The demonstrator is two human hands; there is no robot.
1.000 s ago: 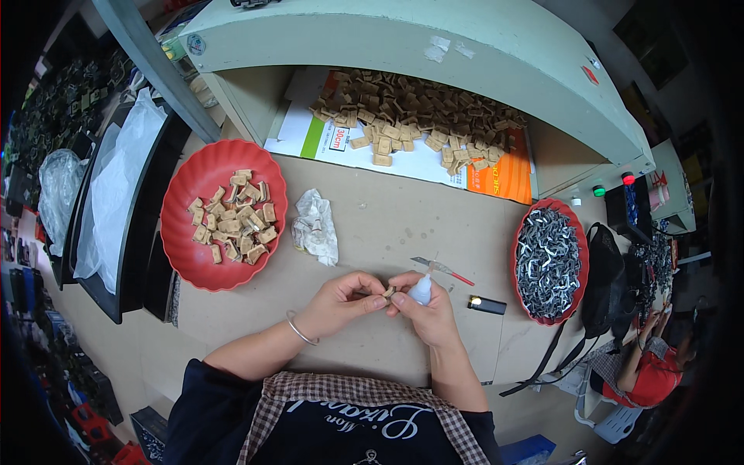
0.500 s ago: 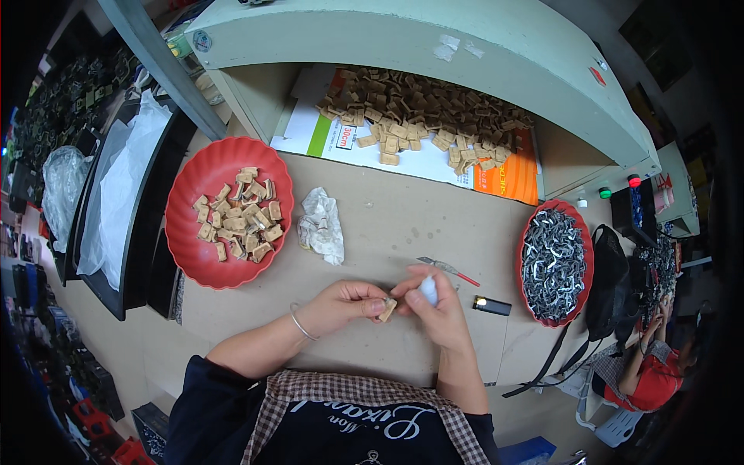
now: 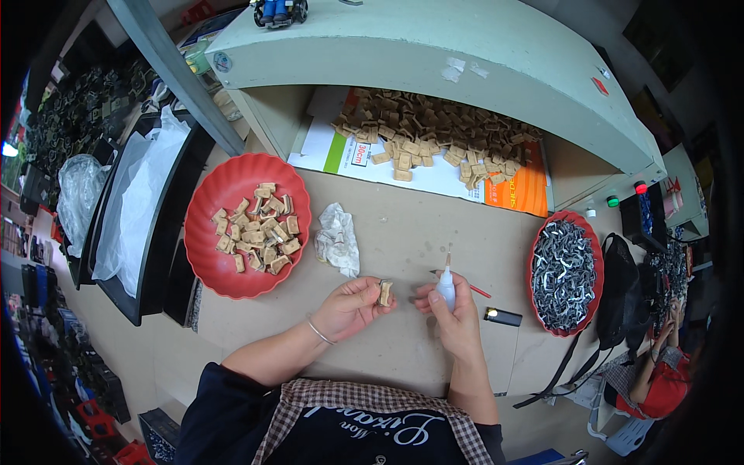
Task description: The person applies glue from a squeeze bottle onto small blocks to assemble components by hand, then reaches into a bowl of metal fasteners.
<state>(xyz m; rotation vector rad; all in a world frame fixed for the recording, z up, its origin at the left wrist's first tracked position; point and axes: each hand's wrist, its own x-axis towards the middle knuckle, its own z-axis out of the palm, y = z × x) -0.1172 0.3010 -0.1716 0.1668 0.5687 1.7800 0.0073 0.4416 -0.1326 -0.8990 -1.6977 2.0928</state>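
Observation:
My left hand (image 3: 350,308) pinches a small tan block (image 3: 385,294) between thumb and fingers, its dark-edged side showing. Apart from it, to the right, my right hand (image 3: 459,319) is wrapped round a small white squeeze bottle (image 3: 446,292) whose thin nozzle points away from me. Just beyond the right hand lies a slim tool with a red handle (image 3: 480,291), partly hidden by the fingers. A short black cylinder (image 3: 503,316) with a bright end rests to the right of that hand.
At left stands a red scalloped bowl (image 3: 200,256) of similar tan pieces, with a crumpled white cloth (image 3: 338,239) beside it. Another red bowl (image 3: 576,331) holds dark and silvery metal parts. Loose tan blocks (image 3: 434,128) are heaped under the pale green shelf (image 3: 372,58). Another person (image 3: 668,384) sits at far right.
My right hand has drawn back from the tan block and the bottle's nozzle now points away from me. My left hand has turned the block. The whole view has shifted slightly.

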